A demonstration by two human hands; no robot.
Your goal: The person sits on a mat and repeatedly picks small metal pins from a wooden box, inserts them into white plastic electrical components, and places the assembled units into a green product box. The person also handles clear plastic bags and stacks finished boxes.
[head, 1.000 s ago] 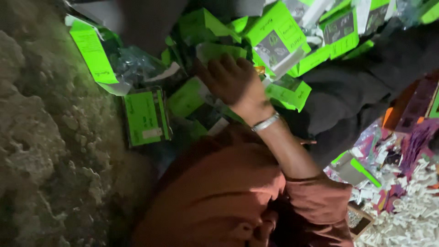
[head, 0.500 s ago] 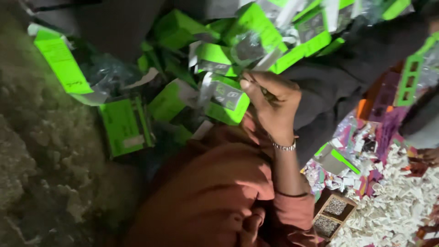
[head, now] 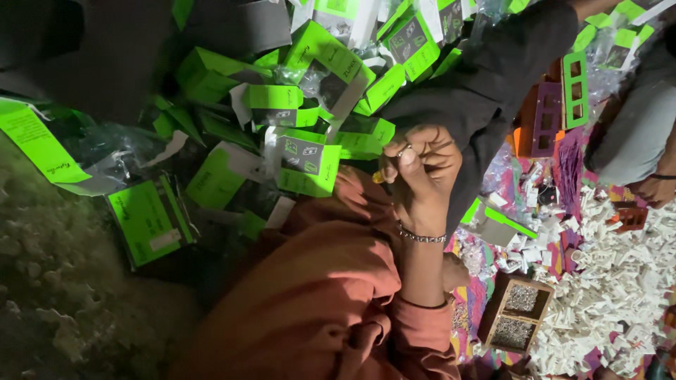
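Note:
My right hand (head: pixel 420 171), with a thin bracelet on the wrist, is held up in front of my orange sleeve (head: pixel 331 295). Its fingers are curled shut and pinch a small yellowish piece (head: pixel 377 177), too small to identify. Just left of the hand lies a bright green carton with a dark window (head: pixel 307 163), apart from the fingers. It belongs to a heap of green cartons (head: pixel 331 63) that fills the top of the view. My left hand is not in view.
Another person's dark sleeve (head: pixel 493 77) crosses the cartons at the upper right, and a second person's hand (head: pixel 655 190) rests at the right edge. A wooden compartment tray (head: pixel 519 314), a pile of small white pieces (head: pixel 620 281) and coloured plastic frames (head: pixel 549 119) lie on the right. Rough ground (head: pixel 63 309) is at left.
My hand reached into the green cartons, gripped one, then drew back toward me. The carton is no longer in my fingers, which are now curled around a small piece.

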